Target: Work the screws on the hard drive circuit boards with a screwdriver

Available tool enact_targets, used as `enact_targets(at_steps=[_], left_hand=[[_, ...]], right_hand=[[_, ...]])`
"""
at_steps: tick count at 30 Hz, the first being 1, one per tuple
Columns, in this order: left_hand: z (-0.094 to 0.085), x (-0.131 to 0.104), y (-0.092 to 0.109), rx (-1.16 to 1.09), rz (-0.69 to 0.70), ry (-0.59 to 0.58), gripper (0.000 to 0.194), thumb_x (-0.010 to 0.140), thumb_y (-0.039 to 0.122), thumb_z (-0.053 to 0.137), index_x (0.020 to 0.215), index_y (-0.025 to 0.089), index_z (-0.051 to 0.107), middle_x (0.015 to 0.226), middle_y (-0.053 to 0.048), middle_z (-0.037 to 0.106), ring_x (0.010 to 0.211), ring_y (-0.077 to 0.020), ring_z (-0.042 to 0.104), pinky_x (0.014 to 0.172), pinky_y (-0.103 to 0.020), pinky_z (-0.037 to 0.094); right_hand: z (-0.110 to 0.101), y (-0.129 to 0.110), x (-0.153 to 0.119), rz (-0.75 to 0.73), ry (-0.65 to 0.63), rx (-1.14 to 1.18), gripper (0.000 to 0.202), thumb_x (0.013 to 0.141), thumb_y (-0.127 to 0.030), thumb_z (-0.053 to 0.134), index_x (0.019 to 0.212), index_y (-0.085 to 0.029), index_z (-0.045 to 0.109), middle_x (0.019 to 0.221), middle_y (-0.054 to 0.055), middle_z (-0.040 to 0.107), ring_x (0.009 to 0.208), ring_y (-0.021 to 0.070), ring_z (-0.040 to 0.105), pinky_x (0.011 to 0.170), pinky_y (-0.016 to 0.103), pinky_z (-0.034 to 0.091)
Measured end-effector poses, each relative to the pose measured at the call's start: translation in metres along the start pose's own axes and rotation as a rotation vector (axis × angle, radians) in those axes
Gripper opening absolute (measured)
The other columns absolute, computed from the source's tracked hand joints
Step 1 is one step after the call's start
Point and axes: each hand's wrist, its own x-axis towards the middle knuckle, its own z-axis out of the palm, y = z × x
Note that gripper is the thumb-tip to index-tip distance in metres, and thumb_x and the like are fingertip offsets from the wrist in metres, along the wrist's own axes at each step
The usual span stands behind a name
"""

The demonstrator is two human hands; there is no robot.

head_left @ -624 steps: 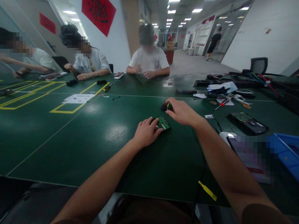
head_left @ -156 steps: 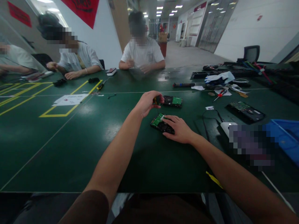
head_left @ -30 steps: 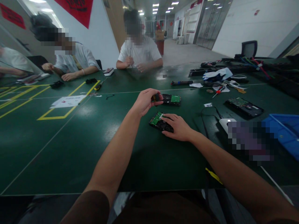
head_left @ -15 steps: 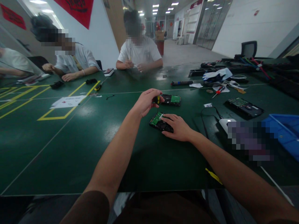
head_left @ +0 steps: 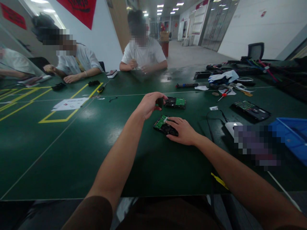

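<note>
A hard drive [head_left: 161, 124] with a green circuit board lies on the dark green table. My right hand [head_left: 181, 130] holds it down from the right, fingers over its top and the thumb along its near edge. Above the drive's far side, my left hand [head_left: 152, 103] is closed around the dark handle of a screwdriver [head_left: 159, 102], held upright. Its thin shaft points down at the drive; the tip is too small to make out. A second hard drive [head_left: 177, 102] lies just beyond, partly behind my left fingers.
On the right are another hard drive [head_left: 251, 110], a white cabled device [head_left: 233, 129], a blue bin [head_left: 291, 137] and a red screwdriver [head_left: 224, 94]. A yellow strip [head_left: 219, 180] lies near my right forearm. Co-workers sit across the table, near a paper sheet [head_left: 69, 104].
The screwdriver handle has turned in my left hand: its yellow part no longer shows, and the fingers have shifted slightly. My right hand and the drive have stayed put.
</note>
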Motion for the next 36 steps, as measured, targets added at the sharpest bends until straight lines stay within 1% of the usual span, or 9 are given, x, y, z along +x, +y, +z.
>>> enact_targets(at_steps=[5, 10, 13, 16, 20, 24, 30, 33, 36], left_hand=[[0.0008, 0.0011, -0.0015, -0.033, -0.031, 0.012, 0.02, 0.085, 0.032, 0.061, 0.089, 0.017, 0.071, 0.08, -0.01, 0.072, 0.072, -0.0174, 0.065, 0.049, -0.025, 0.04], [0.0011, 0.0017, -0.0023, -0.052, -0.044, 0.072, 0.015, 0.084, 0.033, 0.064, 0.088, 0.018, 0.064, 0.084, -0.01, 0.075, 0.076, -0.0187, 0.069, 0.053, -0.025, 0.045], [-0.0002, 0.0014, -0.0025, -0.018, -0.034, 0.067, 0.018, 0.083, 0.036, 0.068, 0.085, 0.018, 0.067, 0.088, -0.01, 0.074, 0.08, -0.0183, 0.068, 0.055, -0.025, 0.048], [-0.002, 0.0005, -0.0015, 0.061, 0.012, 0.06, 0.02, 0.083, 0.037, 0.069, 0.082, 0.017, 0.073, 0.09, -0.008, 0.072, 0.079, -0.0163, 0.064, 0.052, -0.023, 0.046], [-0.0036, -0.0011, 0.0017, 0.128, 0.027, 0.075, 0.021, 0.083, 0.036, 0.067, 0.087, 0.018, 0.078, 0.092, -0.009, 0.073, 0.078, -0.0157, 0.064, 0.049, -0.022, 0.043], [-0.0022, -0.0026, 0.0044, 0.114, 0.017, 0.083, 0.021, 0.083, 0.035, 0.066, 0.091, 0.017, 0.074, 0.091, -0.01, 0.076, 0.076, -0.0166, 0.068, 0.049, -0.022, 0.042], [0.0036, -0.0035, 0.0035, -0.005, -0.015, 0.039, 0.018, 0.084, 0.032, 0.06, 0.094, 0.018, 0.063, 0.09, -0.01, 0.077, 0.078, -0.0183, 0.072, 0.049, -0.022, 0.041], [0.0032, -0.0017, 0.0015, -0.003, -0.004, 0.012, 0.017, 0.085, 0.031, 0.058, 0.091, 0.017, 0.065, 0.091, -0.011, 0.076, 0.081, -0.0181, 0.071, 0.049, -0.022, 0.041], [0.0005, 0.0004, -0.0002, 0.035, 0.024, 0.034, 0.019, 0.084, 0.03, 0.057, 0.086, 0.016, 0.07, 0.086, -0.01, 0.072, 0.076, -0.0164, 0.067, 0.048, -0.021, 0.041]], right_hand=[[-0.0005, -0.0001, 0.0001, 0.001, 0.001, -0.008, 0.074, 0.094, -0.061, 0.063, 0.157, -0.025, 0.05, 0.163, 0.014, 0.046, 0.147, 0.0402, 0.042, 0.117, 0.063, 0.038], [-0.002, -0.0011, 0.0007, 0.008, -0.015, -0.001, 0.074, 0.093, -0.061, 0.063, 0.157, -0.025, 0.05, 0.162, 0.014, 0.047, 0.146, 0.0412, 0.042, 0.116, 0.064, 0.038], [-0.0023, -0.002, 0.0009, 0.007, -0.015, 0.005, 0.074, 0.094, -0.061, 0.064, 0.157, -0.025, 0.05, 0.162, 0.015, 0.046, 0.147, 0.0416, 0.042, 0.116, 0.063, 0.037], [-0.0023, -0.0024, 0.0008, 0.005, -0.012, 0.003, 0.073, 0.094, -0.06, 0.064, 0.157, -0.025, 0.05, 0.163, 0.015, 0.046, 0.147, 0.0413, 0.041, 0.116, 0.062, 0.038], [-0.0015, -0.0015, 0.0002, 0.002, -0.001, -0.01, 0.072, 0.094, -0.059, 0.063, 0.156, -0.024, 0.05, 0.162, 0.015, 0.046, 0.146, 0.0401, 0.043, 0.116, 0.061, 0.039], [0.0003, 0.0003, -0.0002, -0.008, 0.009, -0.01, 0.071, 0.094, -0.059, 0.063, 0.155, -0.024, 0.052, 0.162, 0.014, 0.047, 0.146, 0.04, 0.043, 0.116, 0.062, 0.039], [-0.0002, -0.001, 0.0006, -0.005, 0.007, -0.005, 0.071, 0.094, -0.058, 0.064, 0.155, -0.025, 0.052, 0.162, 0.014, 0.047, 0.145, 0.0404, 0.044, 0.115, 0.062, 0.04], [-0.0016, -0.0021, 0.0009, 0.001, 0.004, -0.012, 0.071, 0.094, -0.058, 0.064, 0.154, -0.024, 0.052, 0.162, 0.014, 0.047, 0.145, 0.0407, 0.044, 0.115, 0.063, 0.039], [-0.0022, -0.0023, 0.0008, 0.001, -0.005, -0.014, 0.071, 0.094, -0.059, 0.063, 0.155, -0.023, 0.052, 0.162, 0.015, 0.047, 0.145, 0.0408, 0.044, 0.115, 0.062, 0.04]])
